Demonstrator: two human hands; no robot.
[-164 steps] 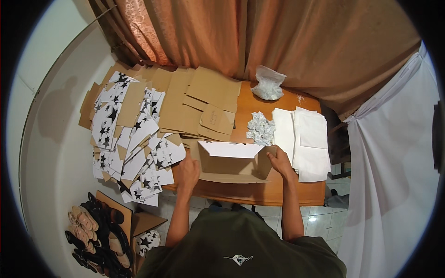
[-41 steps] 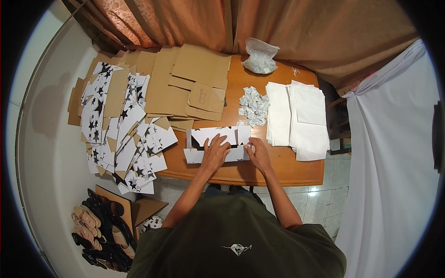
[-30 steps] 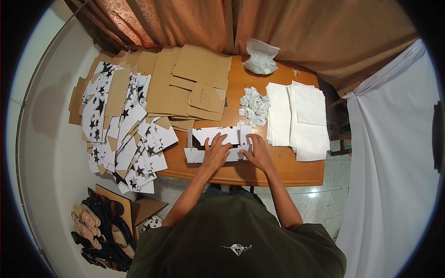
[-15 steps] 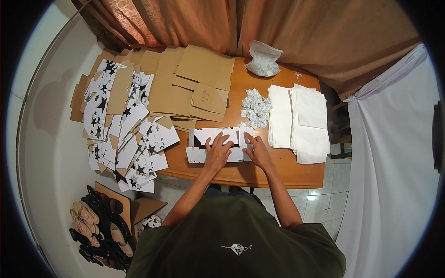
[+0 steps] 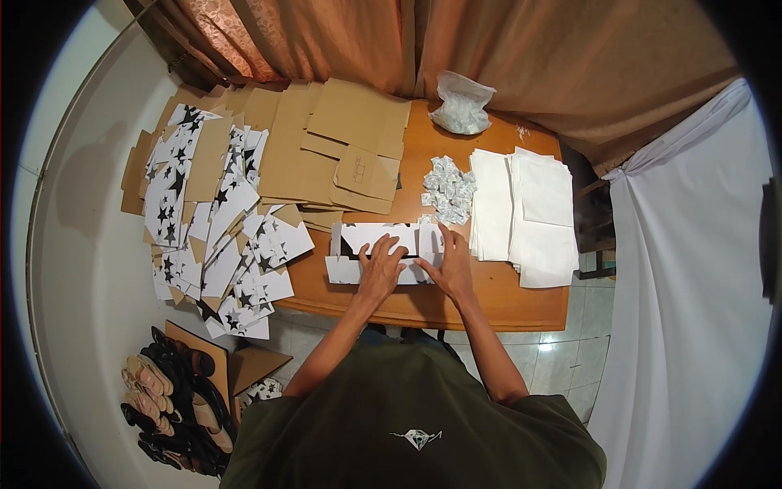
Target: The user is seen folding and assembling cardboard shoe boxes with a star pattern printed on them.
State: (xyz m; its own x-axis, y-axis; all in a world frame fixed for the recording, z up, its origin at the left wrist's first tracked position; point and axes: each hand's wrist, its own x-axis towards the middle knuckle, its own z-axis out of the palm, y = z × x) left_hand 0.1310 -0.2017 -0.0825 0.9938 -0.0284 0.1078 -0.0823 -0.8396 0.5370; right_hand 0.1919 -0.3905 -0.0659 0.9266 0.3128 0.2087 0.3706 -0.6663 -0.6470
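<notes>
A white cardboard box with black stars, partly folded up, lies lengthwise near the table's front edge. My left hand reaches over its front wall, fingers spread and fingertips resting on the middle of the box. At the right end of the box is my right hand. Its fingers lie along the end wall and its thumb stretches across the front panel, gripping that corner. The palm side of both hands is hidden.
Left on the wooden table lie star-printed box blanks and brown cardboard sheets. Small white packets sit behind the box, near white paper stacks and a plastic bag. Shoes stand at lower left.
My right hand has shifted its grip at the box's right end: the thumb has moved left over the front panel and the fingers have moved right. My left hand stays nearly in place.
</notes>
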